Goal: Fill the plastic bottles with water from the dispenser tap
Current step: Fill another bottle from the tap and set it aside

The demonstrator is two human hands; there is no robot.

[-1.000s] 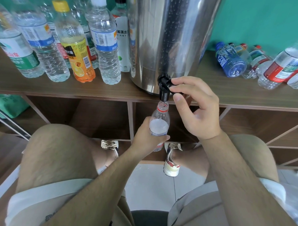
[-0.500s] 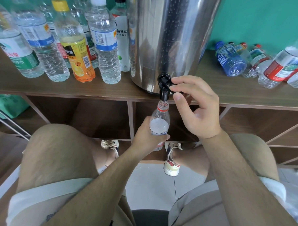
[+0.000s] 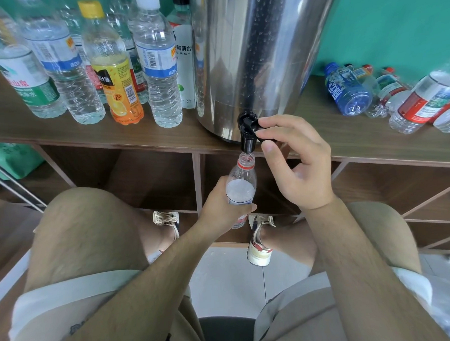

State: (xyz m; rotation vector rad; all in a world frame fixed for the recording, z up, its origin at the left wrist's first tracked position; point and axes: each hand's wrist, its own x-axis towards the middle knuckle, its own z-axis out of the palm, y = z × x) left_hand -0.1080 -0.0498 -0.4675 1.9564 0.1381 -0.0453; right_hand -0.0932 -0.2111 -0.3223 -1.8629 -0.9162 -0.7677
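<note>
Left hand [image 3: 221, 209] grips the small plastic bottle [image 3: 241, 189] around its lower body, fingers curled behind it and thumb across the front. Right hand [image 3: 302, 167] pinches the black tap lever [image 3: 253, 126] between thumb and forefinger; its remaining fingers are loosely curled and hold nothing.

Head view, task items: the bottle is uncapped, with a red ring on its neck. It is held roughly upright, and its mouth sits directly under the black tap spout [image 3: 247, 143], just beneath it. A pale surface shows inside at about shoulder level. The tap projects from the base of the stainless steel dispenser [image 3: 255, 53], which stands on the wooden counter [image 3: 114, 139] near the front edge.

Head view, surroundings: left of the dispenser, capped bottles stand upright in a group, among them a yellow-capped orange-label bottle [image 3: 117, 79] and a white-capped blue-label bottle [image 3: 159, 70]. Right of the dispenser, several bottles lie on their sides, including a blue bottle [image 3: 347, 92] and a red-label bottle [image 3: 422, 102]. Open shelf compartments [image 3: 152, 178] run beneath the counter.
</note>
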